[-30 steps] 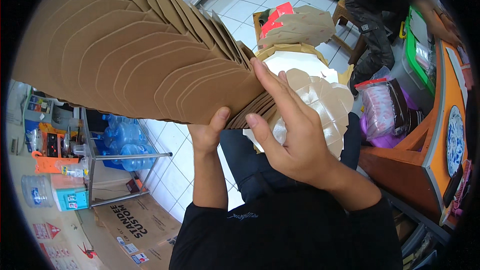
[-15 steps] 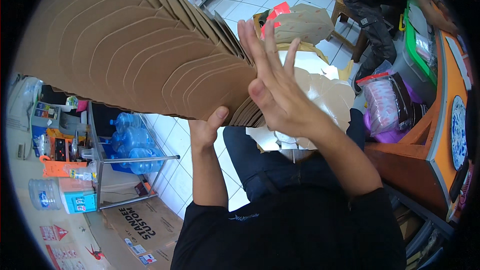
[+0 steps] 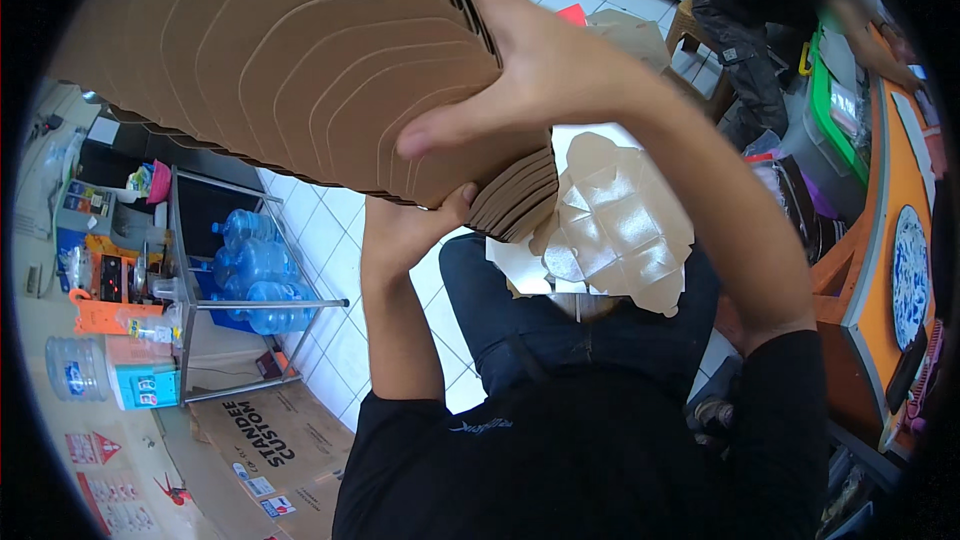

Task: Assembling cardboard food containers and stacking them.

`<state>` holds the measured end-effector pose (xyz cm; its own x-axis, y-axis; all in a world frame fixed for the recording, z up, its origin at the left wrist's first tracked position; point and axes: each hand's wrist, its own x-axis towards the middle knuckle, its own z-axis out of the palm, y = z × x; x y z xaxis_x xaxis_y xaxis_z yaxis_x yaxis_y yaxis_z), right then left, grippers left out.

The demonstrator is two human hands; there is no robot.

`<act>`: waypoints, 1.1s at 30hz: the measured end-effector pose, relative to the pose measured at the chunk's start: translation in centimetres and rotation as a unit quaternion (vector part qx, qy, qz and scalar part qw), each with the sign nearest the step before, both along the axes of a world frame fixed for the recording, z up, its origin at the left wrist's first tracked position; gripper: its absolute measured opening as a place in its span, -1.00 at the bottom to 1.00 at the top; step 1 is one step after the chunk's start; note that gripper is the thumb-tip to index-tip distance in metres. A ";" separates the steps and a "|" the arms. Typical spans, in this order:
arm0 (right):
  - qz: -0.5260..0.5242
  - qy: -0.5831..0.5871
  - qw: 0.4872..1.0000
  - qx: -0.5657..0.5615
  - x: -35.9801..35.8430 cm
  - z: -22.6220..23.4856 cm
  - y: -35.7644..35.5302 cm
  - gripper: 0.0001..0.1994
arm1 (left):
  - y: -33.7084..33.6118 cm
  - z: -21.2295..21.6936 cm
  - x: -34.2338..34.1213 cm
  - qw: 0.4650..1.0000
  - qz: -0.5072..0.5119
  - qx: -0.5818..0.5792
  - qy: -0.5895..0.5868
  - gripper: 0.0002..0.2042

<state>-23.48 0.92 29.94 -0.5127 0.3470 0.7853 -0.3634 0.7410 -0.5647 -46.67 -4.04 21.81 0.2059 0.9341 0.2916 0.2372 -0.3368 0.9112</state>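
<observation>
A thick stack of brown die-cut cardboard sheets [image 3: 300, 70] with rounded edges is fanned out in front of me, slanting toward the upper left. My left hand [image 3: 405, 240] grips its near lower edge, thumb on top and fingers hidden underneath. Across the right side of the stack reaches my right hand [image 3: 545, 60], its thumb pressed on the upper face and its other fingers over the far edge, partly hidden. Below, a loose cut cardboard piece [image 3: 625, 225] with a glossy, creased surface lies above my lap, over whitish sheets.
At left, a metal rack [image 3: 265, 305] holds large blue water bottles [image 3: 250, 250]. A flattened cardboard box [image 3: 275, 430] lies below it. To the right stand an orange table [image 3: 860, 260] and a green-lidded bin [image 3: 840, 105]. Another person [image 3: 745, 40] is at far right.
My right hand has moved from the stack's right edge up and over it, thumb now on its face. The stack has shifted and its lower right corner bends more, uncovering the glossy piece.
</observation>
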 end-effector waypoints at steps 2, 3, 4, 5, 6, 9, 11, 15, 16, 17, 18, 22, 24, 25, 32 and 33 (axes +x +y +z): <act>-0.121 -0.050 0.987 -0.096 -1.1 -0.2 -0.2 0.37 | 0.1 -0.1 0.1 1.000 0.002 -0.012 0.010 -0.35; -0.100 -0.002 0.988 -0.115 -1.6 -1.7 1.0 0.36 | 0.1 -0.3 0.4 0.999 0.001 -0.015 -0.037 -0.33; -0.078 0.047 0.987 -0.134 -1.7 -3.1 2.2 0.35 | 0.1 -0.4 0.7 0.996 -0.001 -0.018 -0.083 -0.30; -0.072 0.046 0.987 -0.136 -2.2 -3.4 2.6 0.35 | 0.1 -0.7 0.4 0.996 0.005 -0.020 -0.082 -0.30; -0.103 0.055 0.990 -0.076 -2.5 -3.6 2.9 0.34 | 0.5 -1.2 0.2 0.985 -0.017 -0.019 -0.172 -0.27; -0.110 0.061 0.992 -0.008 -2.9 -4.1 2.8 0.35 | 1.0 -1.1 0.6 0.967 -0.027 0.005 -0.255 -0.23; -0.089 0.054 0.995 0.004 -2.5 -4.6 2.5 0.36 | 1.1 -0.6 0.9 0.967 -0.020 0.028 -0.253 -0.21; -0.198 0.014 0.980 -0.028 -0.6 -5.9 2.3 0.17 | 1.0 -0.1 1.3 0.978 -0.025 -0.013 -0.205 -0.24; -0.187 -0.019 0.981 -0.052 -0.2 -5.8 2.3 0.16 | 1.0 0.0 1.5 0.977 -0.025 -0.025 -0.210 -0.25; -0.187 -0.021 0.981 -0.050 -0.1 -5.7 2.2 0.16 | 1.1 -0.1 1.7 0.976 -0.026 -0.024 -0.213 -0.25; -0.189 -0.031 0.980 -0.054 0.1 -5.6 2.2 0.19 | 1.1 -0.2 2.0 0.976 -0.029 -0.017 -0.217 -0.24; -0.236 -0.018 0.971 -0.014 0.0 -5.6 2.8 0.24 | 1.3 -1.3 0.8 0.981 -0.075 -0.055 -0.172 -0.14; -0.206 0.034 0.977 -0.035 -1.1 -5.4 1.9 0.23 | 1.2 -2.9 0.2 0.996 -0.067 0.017 -0.056 -0.03; -0.186 0.095 0.976 -0.063 -1.5 -5.4 1.4 0.22 | 1.3 -4.0 0.0 0.992 -0.067 0.080 0.074 0.08; -0.219 0.053 0.965 -0.131 2.4 -10.9 2.3 0.06 | 1.4 -6.4 1.9 0.998 -0.019 -0.019 -0.056 0.28; -0.204 0.073 0.965 -0.148 2.5 -11.5 2.7 0.00 | 1.5 -6.3 1.5 0.999 -0.021 0.027 -0.038 0.27</act>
